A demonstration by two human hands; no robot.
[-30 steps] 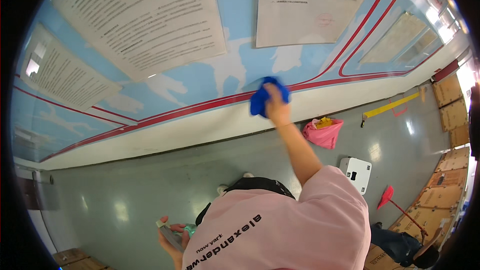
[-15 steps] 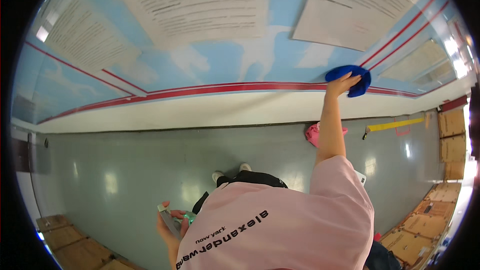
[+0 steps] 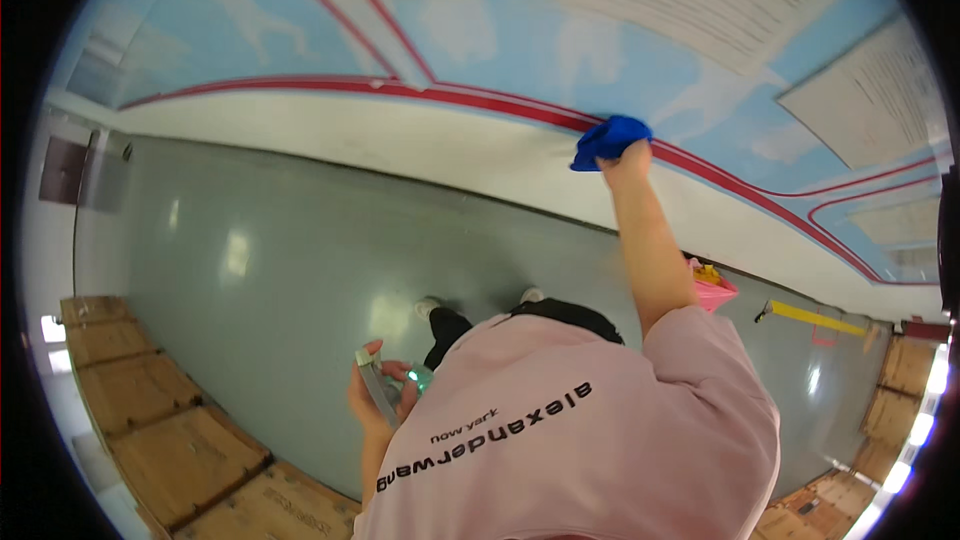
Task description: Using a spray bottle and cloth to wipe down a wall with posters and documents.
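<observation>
Blue cloth (image 3: 610, 141) bunched in right grip (image 3: 627, 155) at one o'clock, liable to slip off wall (image 3: 480, 155); left grip (image 3: 372, 395) closed around spray bottle (image 3: 382, 388), liable to drip onto floor (image 3: 300, 240).

The grey floor (image 3: 300, 240) is smooth and shiny. On it lie flattened brown cardboard sheets (image 3: 170, 440) at the lower left, a pink bag (image 3: 712, 290) near the wall, and a yellow strip (image 3: 810, 318) beside it.
</observation>
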